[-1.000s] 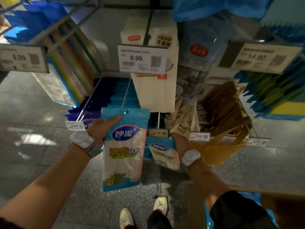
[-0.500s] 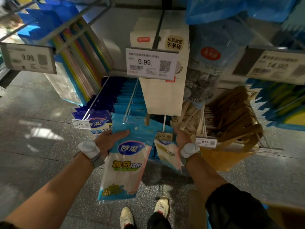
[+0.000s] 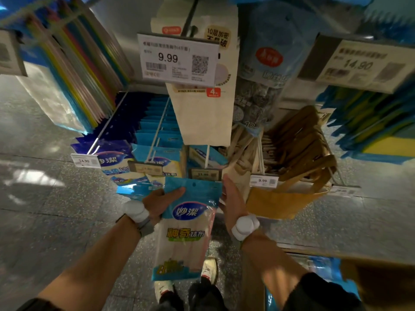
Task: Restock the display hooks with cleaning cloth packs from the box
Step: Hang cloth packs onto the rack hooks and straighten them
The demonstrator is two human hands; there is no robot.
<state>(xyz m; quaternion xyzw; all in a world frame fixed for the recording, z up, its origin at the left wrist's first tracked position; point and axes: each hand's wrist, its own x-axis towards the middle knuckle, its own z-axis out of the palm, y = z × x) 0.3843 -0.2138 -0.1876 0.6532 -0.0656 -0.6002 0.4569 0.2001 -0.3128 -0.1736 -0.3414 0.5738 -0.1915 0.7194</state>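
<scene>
**Cloth pack held just below the display hooks**

I read the left grip as closed on the upper left corner of the cleaning cloth pack, with the thumb across the blue header and the fingers behind it. The pack hangs upright, and its punched header is just below the display hook that carries the 11.90 price tag. The right grip sits against the pack's right edge with the thumb straight and pointing up. Its fingers are hidden behind the pack, so I cannot tell whether it holds anything. The cardboard box stands at lower right, with blue packs showing inside.
</scene>
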